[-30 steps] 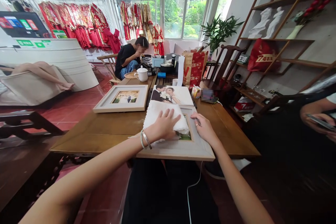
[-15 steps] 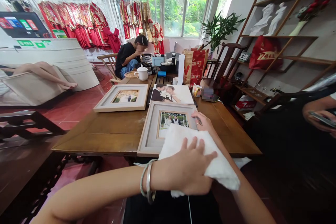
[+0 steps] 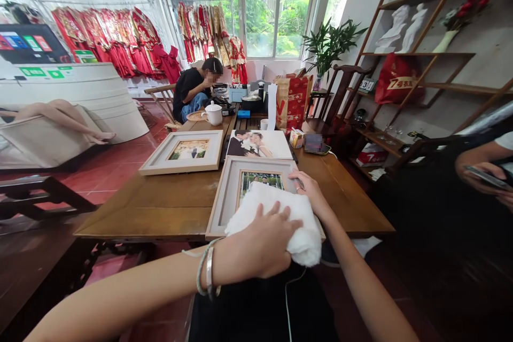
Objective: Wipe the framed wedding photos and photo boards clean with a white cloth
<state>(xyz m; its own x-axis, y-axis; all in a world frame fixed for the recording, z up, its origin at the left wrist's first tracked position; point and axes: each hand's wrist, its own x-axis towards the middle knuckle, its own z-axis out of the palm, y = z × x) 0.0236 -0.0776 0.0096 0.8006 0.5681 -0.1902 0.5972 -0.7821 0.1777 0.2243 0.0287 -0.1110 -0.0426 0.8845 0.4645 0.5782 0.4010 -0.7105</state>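
A grey picture frame with a photo of a couple lies at the near edge of the wooden table. My left hand presses a white cloth onto the frame's near part, fingers spread flat over the cloth. My right hand rests on the frame's right edge, fingers curled against it, with a ring showing. Part of the photo stays uncovered above the cloth.
A second grey frame lies at the left and an unframed print lies behind. A teapot, red paper bag and phone sit farther back. A seated person works at the far end. Another person's hand holds a phone at the right.
My left hand first slid the cloth from the frame's top down past its near edge, then moved back up a little onto the frame. My right hand stayed on the right edge.
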